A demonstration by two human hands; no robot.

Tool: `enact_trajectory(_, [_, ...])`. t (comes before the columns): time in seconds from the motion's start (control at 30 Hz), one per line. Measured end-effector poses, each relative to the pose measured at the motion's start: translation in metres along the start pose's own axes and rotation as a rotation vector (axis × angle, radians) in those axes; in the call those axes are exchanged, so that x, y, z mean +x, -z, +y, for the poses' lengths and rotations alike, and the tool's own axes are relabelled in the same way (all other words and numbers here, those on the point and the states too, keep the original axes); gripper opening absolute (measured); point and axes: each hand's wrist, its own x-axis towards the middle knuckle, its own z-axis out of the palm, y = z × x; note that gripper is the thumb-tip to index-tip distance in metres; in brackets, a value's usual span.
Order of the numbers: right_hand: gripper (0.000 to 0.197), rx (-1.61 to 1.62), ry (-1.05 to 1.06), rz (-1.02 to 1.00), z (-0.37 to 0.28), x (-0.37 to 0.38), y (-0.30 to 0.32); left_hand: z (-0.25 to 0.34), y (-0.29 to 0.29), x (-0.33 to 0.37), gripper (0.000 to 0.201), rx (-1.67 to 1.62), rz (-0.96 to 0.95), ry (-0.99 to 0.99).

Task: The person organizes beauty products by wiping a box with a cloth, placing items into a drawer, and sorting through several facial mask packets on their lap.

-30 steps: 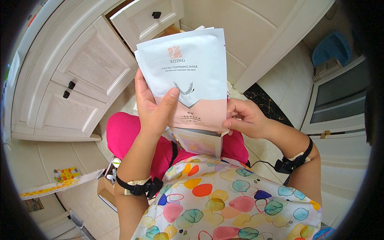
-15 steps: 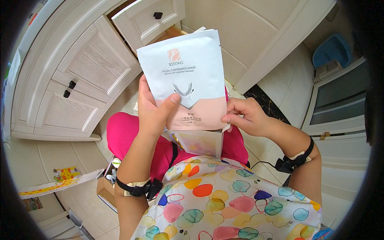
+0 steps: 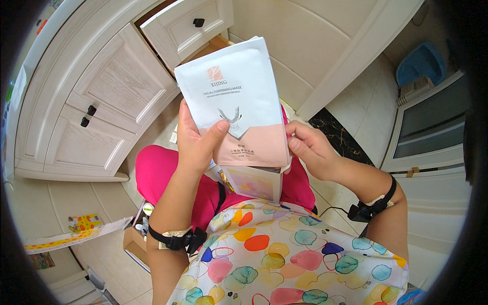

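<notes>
My left hand [image 3: 195, 137] grips a small stack of flat facial mask packets [image 3: 229, 96] by the left side, thumb across the front. The front packet is pale blue above and pink below, with a line drawing in the middle. At the stack's right edge is my right hand [image 3: 310, 150], fingers bent and closed on that edge; the fingertips are partly hidden behind it. Below the packets, an upright open box [image 3: 254, 184] with a pale, flowery front stands at my lap. The packets cover part of its opening.
A drawer [image 3: 188, 25] is pulled out of the whitish cabinet [image 3: 112, 86] ahead on the left. On the floor at lower left sits a cardboard box [image 3: 136, 246] with small items. A blue basin [image 3: 422, 66] is at far right, beyond a dark threshold strip [image 3: 338, 134].
The packets have shifted slightly left and their edges now fan out on the right. My right fingers have moved a little up along the right edge.
</notes>
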Motion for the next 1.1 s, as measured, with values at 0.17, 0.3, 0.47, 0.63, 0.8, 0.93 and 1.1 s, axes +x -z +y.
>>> enact_trajectory(0.17, [0.017, -0.197, 0.138, -0.119, 0.001, 0.000, 0.008, 0.001, 0.000, 0.002, 0.072, 0.037, -0.034, -0.021])
enact_trajectory(0.3, [0.013, -0.339, 0.216, -0.143, -0.003, 0.001, 0.011, 0.005, -0.001, 0.003, 0.072, 0.061, -0.069, -0.019])
enact_trajectory(0.47, [0.014, -0.430, 0.132, -0.200, -0.015, 0.003, 0.014, 0.004, -0.004, 0.003, 0.075, 0.055, -0.104, -0.039])
enact_trajectory(0.63, [0.011, -0.511, 0.135, -0.256, -0.019, 0.004, 0.015, -0.004, -0.005, 0.004, 0.075, 0.009, -0.146, -0.129])
enact_trajectory(0.8, [0.009, -0.545, 0.135, -0.328, -0.015, 0.004, 0.020, -0.004, -0.015, 0.010, 0.069, 0.072, -0.127, -0.267])
enact_trajectory(0.93, [0.009, -0.536, 0.216, -0.282, -0.017, 0.003, 0.014, -0.009, -0.019, 0.011, 0.065, 0.121, -0.080, -0.337])
enact_trajectory(1.1, [0.015, -0.550, 0.157, -0.240, -0.017, 0.000, 0.014, -0.016, -0.017, 0.010, 0.062, 0.197, -0.046, -0.373])
